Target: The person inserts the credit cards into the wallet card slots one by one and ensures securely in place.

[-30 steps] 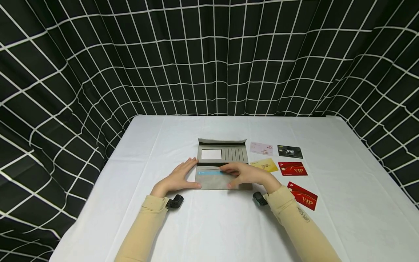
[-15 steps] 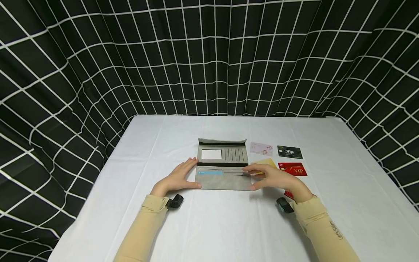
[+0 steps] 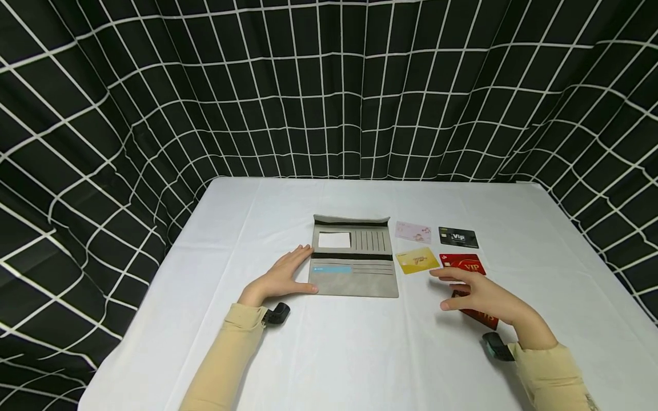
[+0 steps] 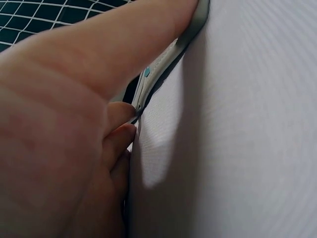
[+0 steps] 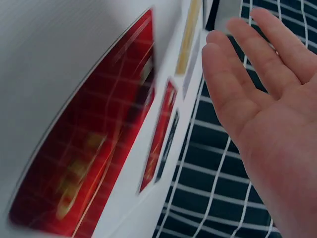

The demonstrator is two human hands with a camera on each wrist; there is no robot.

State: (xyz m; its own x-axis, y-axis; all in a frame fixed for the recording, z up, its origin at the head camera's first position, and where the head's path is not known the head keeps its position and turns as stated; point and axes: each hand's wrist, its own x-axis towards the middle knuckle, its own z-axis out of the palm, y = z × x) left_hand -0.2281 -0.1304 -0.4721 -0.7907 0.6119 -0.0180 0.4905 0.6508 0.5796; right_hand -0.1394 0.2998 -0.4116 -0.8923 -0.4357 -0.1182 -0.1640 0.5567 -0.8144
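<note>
A grey wallet (image 3: 354, 285) lies unfolded on the white table, with a light-blue card (image 3: 331, 270) in one of its lower slots. Against the wallet's left edge rests my left hand (image 3: 277, 283), fingers stretched out and thumb at the lower left corner. In the left wrist view the wallet's edge (image 4: 163, 69) shows beyond the thumb. My right hand (image 3: 485, 297) is over a red card (image 5: 99, 144), fingers extended and nothing held. That card is partly hidden by the hand in the head view. Another red VIP card (image 3: 454, 260) lies just beyond the fingers.
Right of the wallet lie a yellow card (image 3: 417, 260), a pale pink card (image 3: 413, 232) and a black VIP card (image 3: 458, 237). A white insert (image 3: 334, 240) sits in the wallet's upper half. Black curtains (image 3: 329, 85) with a white grid surround the table.
My right hand has moved right, off the wallet and past the yellow card to the red cards. The light-blue card stays in the wallet slot. The left hand keeps its place.
</note>
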